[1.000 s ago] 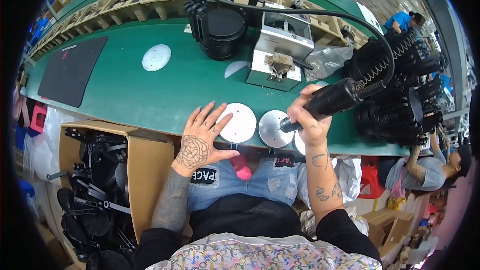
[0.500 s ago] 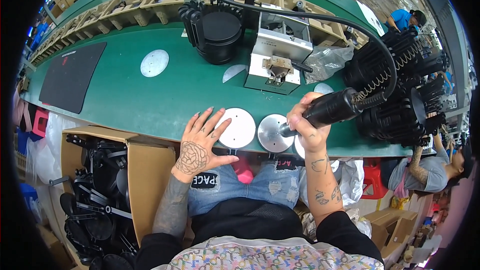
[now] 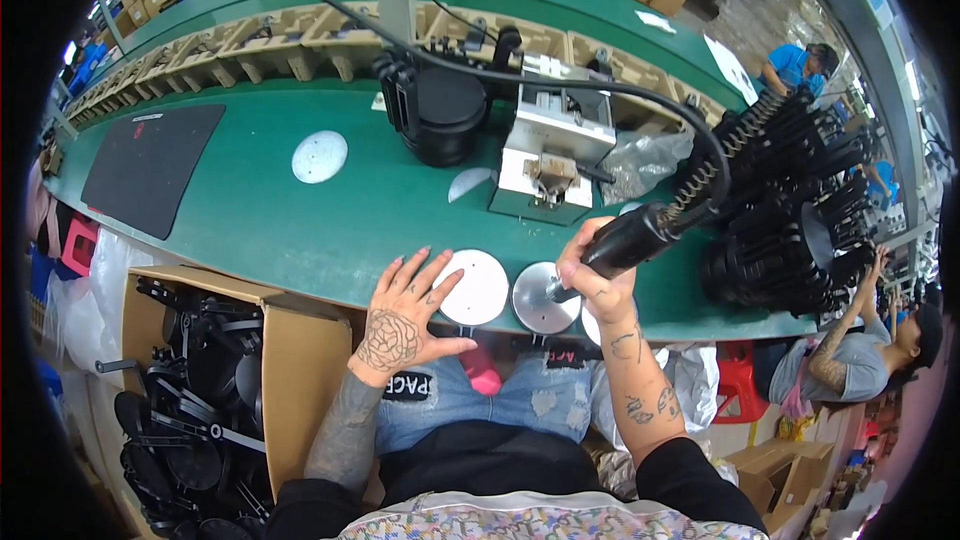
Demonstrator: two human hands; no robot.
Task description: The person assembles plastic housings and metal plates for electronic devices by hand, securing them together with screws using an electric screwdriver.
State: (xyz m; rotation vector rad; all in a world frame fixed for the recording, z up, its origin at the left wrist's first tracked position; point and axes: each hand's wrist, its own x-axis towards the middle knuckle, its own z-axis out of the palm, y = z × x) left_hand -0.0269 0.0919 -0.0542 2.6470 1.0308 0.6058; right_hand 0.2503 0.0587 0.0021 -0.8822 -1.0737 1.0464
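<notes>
My left hand (image 3: 405,325) lies with spread fingers at the left edge of a white round plate (image 3: 474,290), fingertips at its rim. In my right hand (image 3: 604,288) is a black electric screwdriver (image 3: 632,242), held by the lower body. Its bit points down at a silver round plate (image 3: 540,312), near the middle; whether it touches a screw is too small to tell. Further right, a third pale plate (image 3: 593,326) is mostly hidden by my right hand. These plates sit along the bench's front edge. Behind them stands a metal screw feeder (image 3: 548,175).
A coiled cable (image 3: 700,185) runs from the screwdriver. Black finned housings (image 3: 770,260) crowd the right, and another (image 3: 447,115) stands behind. A carton (image 3: 310,380) of black brackets is at lower left. Beige trays (image 3: 290,55) line the back. A co-worker (image 3: 850,365) sits at right.
The view has tilted, so the bench sits lower in the picture. My left hand stays by the white plate; the screwdriver bit remains over the silver plate.
</notes>
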